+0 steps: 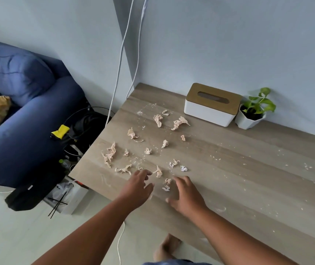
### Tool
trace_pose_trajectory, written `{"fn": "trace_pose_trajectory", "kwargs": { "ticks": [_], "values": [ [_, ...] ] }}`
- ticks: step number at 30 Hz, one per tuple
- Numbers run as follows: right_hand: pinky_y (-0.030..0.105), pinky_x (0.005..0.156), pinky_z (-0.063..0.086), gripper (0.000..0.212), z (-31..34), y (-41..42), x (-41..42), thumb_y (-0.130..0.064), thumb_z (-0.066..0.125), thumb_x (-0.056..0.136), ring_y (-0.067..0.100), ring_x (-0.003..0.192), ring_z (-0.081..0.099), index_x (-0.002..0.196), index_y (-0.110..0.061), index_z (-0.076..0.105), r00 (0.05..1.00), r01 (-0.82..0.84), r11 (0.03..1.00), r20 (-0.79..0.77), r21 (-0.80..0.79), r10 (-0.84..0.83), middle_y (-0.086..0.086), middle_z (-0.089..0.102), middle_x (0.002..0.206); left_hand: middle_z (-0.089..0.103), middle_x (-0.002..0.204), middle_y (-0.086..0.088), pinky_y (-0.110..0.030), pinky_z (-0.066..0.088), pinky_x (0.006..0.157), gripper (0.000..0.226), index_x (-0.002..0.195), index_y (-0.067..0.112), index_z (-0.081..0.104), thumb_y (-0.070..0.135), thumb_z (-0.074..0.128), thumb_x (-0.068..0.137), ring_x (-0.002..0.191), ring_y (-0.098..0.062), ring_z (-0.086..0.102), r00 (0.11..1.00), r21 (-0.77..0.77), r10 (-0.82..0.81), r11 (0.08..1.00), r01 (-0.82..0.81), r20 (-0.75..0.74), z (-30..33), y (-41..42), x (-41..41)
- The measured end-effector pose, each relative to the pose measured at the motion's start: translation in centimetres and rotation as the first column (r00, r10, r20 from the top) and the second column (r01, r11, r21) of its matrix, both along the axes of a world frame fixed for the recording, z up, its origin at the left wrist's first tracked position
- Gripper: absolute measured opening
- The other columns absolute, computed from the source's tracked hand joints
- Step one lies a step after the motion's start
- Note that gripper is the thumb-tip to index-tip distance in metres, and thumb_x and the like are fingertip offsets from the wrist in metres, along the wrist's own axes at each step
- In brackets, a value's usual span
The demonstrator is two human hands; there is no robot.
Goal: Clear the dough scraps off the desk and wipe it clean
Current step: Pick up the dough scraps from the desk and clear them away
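Observation:
Several pale dough scraps lie scattered over the left half of the wooden desk, with flour dust around them. My left hand hovers over the desk's front edge with relaxed fingers, its fingertips close to one scrap. Beside it, my right hand spreads its fingers low over the desk, next to two small scraps. Neither hand holds anything.
A white tissue box with a wooden lid and a small potted plant stand against the wall at the back. A blue sofa, cables and bags lie on the floor left of the desk.

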State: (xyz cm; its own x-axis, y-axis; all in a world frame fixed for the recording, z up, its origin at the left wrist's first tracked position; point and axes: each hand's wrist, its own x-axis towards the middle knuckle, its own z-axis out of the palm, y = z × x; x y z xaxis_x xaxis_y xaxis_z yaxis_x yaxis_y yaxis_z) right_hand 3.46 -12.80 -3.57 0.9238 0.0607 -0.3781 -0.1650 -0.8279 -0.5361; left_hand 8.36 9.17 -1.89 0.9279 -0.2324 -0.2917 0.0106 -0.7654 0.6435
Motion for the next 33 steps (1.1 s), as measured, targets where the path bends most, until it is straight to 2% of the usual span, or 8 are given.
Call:
{"fn": "trace_pose_trajectory", "kwargs": {
  "ticks": [3,6,9,15,20,23,27,33],
  "values": [
    [0.035,0.103,0.048,0.078,-0.3,1.0,1.5,-0.055,0.071,0.082,0.025,0.130,0.047,0.148,-0.025,0.041,0.997,-0.079,0.993,0.007,-0.088,0.080,0.001,0.039,0.138,0.057,0.122,0.001,-0.025,0.049,0.086,0.048,0.140,0.027,0.054,0.034,0.067,0.094,0.098,-0.013,0.062,0.997,0.100,-0.078,0.992,0.077,-0.001,-0.1,-0.3,1.8],
    [0.038,0.092,0.052,0.056,-0.2,1.6,2.4,-0.051,0.068,0.087,0.026,0.120,0.051,0.130,-0.022,0.050,0.991,-0.119,0.983,0.048,-0.137,0.127,0.002,0.042,0.126,0.054,0.131,-0.007,-0.038,0.051,0.098,0.057,0.149,0.030,0.043,0.036,0.062,0.096,0.115,-0.028,0.062,0.986,0.207,-0.164,0.964,0.167,-0.033,-0.3,-1.6,2.7],
    [0.040,0.084,0.053,0.035,-0.3,1.7,3.0,-0.042,0.060,0.096,0.027,0.114,0.053,0.123,-0.020,0.053,0.986,-0.141,0.979,0.070,-0.147,0.152,0.004,0.043,0.123,0.053,0.133,-0.006,-0.039,0.050,0.099,0.058,0.151,0.032,0.040,0.042,0.058,0.097,0.123,-0.029,0.057,0.979,0.263,-0.203,0.943,0.205,-0.033,-1.1,-2.8,3.0],
    [0.041,0.076,0.048,0.008,-0.2,1.0,3.2,-0.024,0.049,0.100,0.030,0.104,0.052,0.100,-0.017,0.054,0.980,-0.175,0.980,0.075,-0.098,0.182,0.006,0.047,0.110,0.055,0.120,-0.003,-0.038,0.049,0.087,0.027,0.123,0.024,0.058,0.037,0.055,0.099,0.114,-0.029,0.060,0.972,0.307,-0.234,0.926,0.219,0.012,-2.1,-3.5,3.8],
    [0.036,0.072,0.035,0.012,-0.4,0.4,3.3,-0.019,0.044,0.104,0.034,0.106,0.054,0.106,-0.012,0.054,0.979,-0.197,0.976,0.043,-0.095,0.201,0.012,0.049,0.115,0.054,0.117,-0.010,-0.040,0.044,0.085,0.022,0.113,0.012,0.057,0.030,0.048,0.106,0.106,-0.033,0.062,0.956,0.342,-0.291,0.896,0.282,-0.027,-1.9,-3.1,4.4],
    [0.039,0.077,0.040,0.012,-0.3,0.1,3.4,-0.020,0.045,0.105,0.035,0.107,0.055,0.104,-0.011,0.052,0.986,-0.159,0.986,0.033,-0.049,0.161,0.013,0.048,0.116,0.055,0.116,-0.011,-0.041,0.043,0.084,0.021,0.114,0.010,0.054,0.027,0.045,0.106,0.106,-0.034,0.061,0.957,0.347,-0.285,0.894,0.285,-0.052,-1.0,-3.0,4.7],
    [0.035,0.078,0.047,0.006,0.0,-1.6,4.0,-0.010,0.049,0.102,0.031,0.103,0.063,0.106,-0.012,0.052,0.997,-0.009,0.999,0.074,0.048,0.005,0.008,0.048,0.122,0.062,0.103,-0.004,-0.032,0.035,0.067,0.006,0.104,0.018,0.052,0.018,0.047,0.099,0.083,-0.025,0.057,0.966,0.312,-0.252,0.914,0.259,-0.064,0.6,-2.8,5.4],
    [0.032,0.066,0.039,0.025,0.9,-4.8,4.8,0.002,0.046,0.096,0.023,0.080,0.055,0.097,-0.022,0.045,0.970,0.185,0.976,0.138,0.115,-0.200,-0.001,0.050,0.100,0.062,0.103,0.000,-0.037,0.051,0.079,0.016,0.104,0.020,0.057,0.010,0.046,0.098,0.089,-0.023,0.059,0.951,0.309,-0.299,0.900,0.308,-0.077,2.3,-3.6,6.9]
  ]
}}
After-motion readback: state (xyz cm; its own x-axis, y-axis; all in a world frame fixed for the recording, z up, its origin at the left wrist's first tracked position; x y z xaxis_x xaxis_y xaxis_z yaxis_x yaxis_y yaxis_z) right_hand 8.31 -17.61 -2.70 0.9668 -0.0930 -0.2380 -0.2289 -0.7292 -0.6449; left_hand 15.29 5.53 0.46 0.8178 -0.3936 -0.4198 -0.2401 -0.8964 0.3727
